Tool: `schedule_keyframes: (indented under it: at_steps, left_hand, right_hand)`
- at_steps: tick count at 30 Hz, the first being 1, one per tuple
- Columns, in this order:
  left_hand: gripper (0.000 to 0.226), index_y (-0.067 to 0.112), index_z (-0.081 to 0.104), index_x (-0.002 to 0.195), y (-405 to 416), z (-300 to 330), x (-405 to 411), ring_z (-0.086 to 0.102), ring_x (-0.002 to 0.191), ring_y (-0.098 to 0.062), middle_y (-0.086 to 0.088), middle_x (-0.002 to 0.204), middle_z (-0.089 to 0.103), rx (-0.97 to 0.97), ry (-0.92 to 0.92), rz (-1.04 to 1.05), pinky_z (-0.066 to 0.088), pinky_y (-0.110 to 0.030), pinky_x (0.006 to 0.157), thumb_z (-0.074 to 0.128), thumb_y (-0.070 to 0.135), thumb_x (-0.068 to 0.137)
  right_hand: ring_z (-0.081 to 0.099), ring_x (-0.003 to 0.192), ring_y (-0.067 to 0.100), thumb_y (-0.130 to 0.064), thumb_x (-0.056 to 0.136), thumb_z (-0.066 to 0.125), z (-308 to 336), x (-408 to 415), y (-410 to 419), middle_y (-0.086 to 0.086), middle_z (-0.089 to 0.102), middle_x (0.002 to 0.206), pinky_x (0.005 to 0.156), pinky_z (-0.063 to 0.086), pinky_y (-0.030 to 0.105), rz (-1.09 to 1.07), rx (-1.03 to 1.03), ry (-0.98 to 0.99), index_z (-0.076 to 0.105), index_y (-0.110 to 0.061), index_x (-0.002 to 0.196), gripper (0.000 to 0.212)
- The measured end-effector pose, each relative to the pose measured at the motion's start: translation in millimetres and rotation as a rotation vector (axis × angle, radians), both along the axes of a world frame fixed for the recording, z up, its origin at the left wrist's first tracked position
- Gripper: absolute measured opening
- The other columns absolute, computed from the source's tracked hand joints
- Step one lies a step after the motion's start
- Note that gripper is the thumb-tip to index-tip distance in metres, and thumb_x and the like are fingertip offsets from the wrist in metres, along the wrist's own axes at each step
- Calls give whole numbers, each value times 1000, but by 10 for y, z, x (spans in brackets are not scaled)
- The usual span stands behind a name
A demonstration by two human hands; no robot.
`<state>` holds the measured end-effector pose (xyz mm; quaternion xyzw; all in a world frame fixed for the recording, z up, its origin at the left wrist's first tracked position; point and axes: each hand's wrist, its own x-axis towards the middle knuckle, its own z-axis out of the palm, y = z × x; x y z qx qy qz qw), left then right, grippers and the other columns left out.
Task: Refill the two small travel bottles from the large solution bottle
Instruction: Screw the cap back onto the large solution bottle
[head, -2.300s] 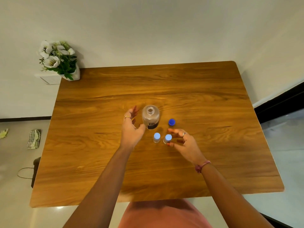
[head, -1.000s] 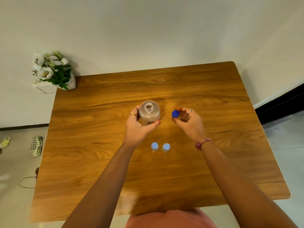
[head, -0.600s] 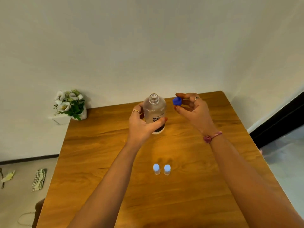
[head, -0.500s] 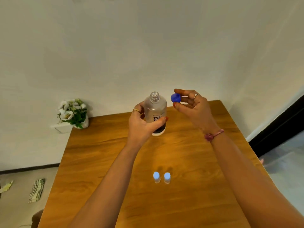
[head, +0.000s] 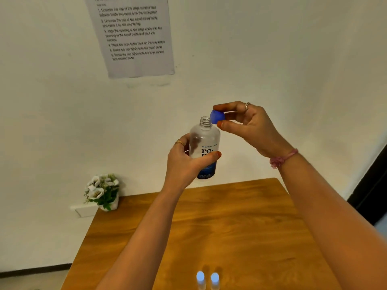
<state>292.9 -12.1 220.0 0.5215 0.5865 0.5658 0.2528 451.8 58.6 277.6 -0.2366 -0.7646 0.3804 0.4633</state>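
Worktop (head: 240, 216): fills the lower centre of the frame.
Large solution bottle (head: 206, 143): upright at centre frame, neck open, lifted above the worktop.
Left hand (head: 188, 162): wrapped round the bottle's body.
Right hand (head: 247, 124): pinches the blue cap (head: 217, 117) just right of the neck (nearer hand, so capping looks next).
Travel bottles (head: 207, 279): side by side, capped, at the bottom edge.
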Motion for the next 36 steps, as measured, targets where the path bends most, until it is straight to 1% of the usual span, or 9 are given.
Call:
schedule_keyframes:
  at_steps: [7, 11, 14, 20, 24, 27, 31, 33, 36]
  left_hand:
    - [58, 29, 52, 118, -9, 245, 53, 58, 91, -2, 16, 102, 58, 22, -12, -15, 42, -9, 62, 82, 28, 69]
    - [62, 23, 53, 125, 2, 301, 74, 59, 103, -13, 6, 114, 61, 20, -26, -22, 45, -13, 69, 81, 27, 69]
    - [62, 23, 54, 124, 3, 323, 85, 60, 98, -12, 8, 109, 61, 13, -36, -27, 46, -14, 67, 82, 26, 69]
    - [63, 22, 56, 123, 33, 277, 93, 63, 96, -14, 6, 109, 64, 12, -106, 13, 50, -19, 69, 83, 27, 67]
    - [63, 21, 57, 123, 55, 199, 73, 65, 98, -17, 4, 110, 65, -4, -128, 34, 52, -22, 71, 84, 27, 66]
    - [61, 22, 56, 122, 63, 202, 64, 63, 96, -14, 7, 109, 63, 0, -137, 27, 49, -18, 67, 83, 26, 67]
    - [61, 22, 55, 123, 90, 260, 55, 62, 94, -12, 8, 108, 62, 15, -125, 9, 47, -16, 66, 82, 26, 68]
    - [63, 21, 55, 124, 99, 267, 52, 62, 96, -14, 6, 111, 63, 21, -131, 5, 49, -17, 68, 82, 25, 68]
    - [57, 24, 56, 119, 120, 250, 50, 61, 94, -13, 8, 107, 61, 32, -145, 10, 47, -16, 66, 82, 24, 68]
  right_hand:
    - [62, 106, 10, -10, 87, 63, 392, 30, -2, -4, 66, 113, 96, 49, 33, 57, 103, -113, 61, -22, 115, 30]
    - [60, 108, 6, -12, 87, 63, 561, 21, -15, -2, 66, 114, 98, 46, 24, 69, 184, -243, 62, -17, 117, 30]
    - [60, 108, 6, -13, 87, 65, 667, 14, -1, -3, 67, 112, 97, 45, 19, 60, 237, -365, 63, -17, 116, 30]
    - [65, 91, 3, -17, 79, 73, 630, -90, 36, -7, 68, 98, 84, 50, 12, -51, 217, -358, 68, -19, 109, 30]
    - [64, 84, 0, -23, 71, 80, 546, -192, 54, -2, 70, 94, 74, 48, 5, -136, 196, -312, 71, -15, 100, 31]
    - [64, 83, 4, -35, 72, 78, 597, -231, 66, -3, 68, 95, 69, 48, 7, -169, 215, -393, 67, -16, 106, 40]
    - [62, 96, 5, -32, 82, 68, 742, -184, 113, -9, 58, 118, 75, 44, 9, -34, 189, -545, 56, -24, 125, 45]
    - [61, 101, 5, -23, 87, 64, 768, -163, 123, -9, 60, 118, 83, 46, 12, 45, 183, -569, 58, -22, 124, 37]
    - [63, 97, 6, -22, 82, 70, 704, -199, 131, -5, 66, 106, 86, 49, 15, 2, 170, -474, 65, -18, 114, 32]
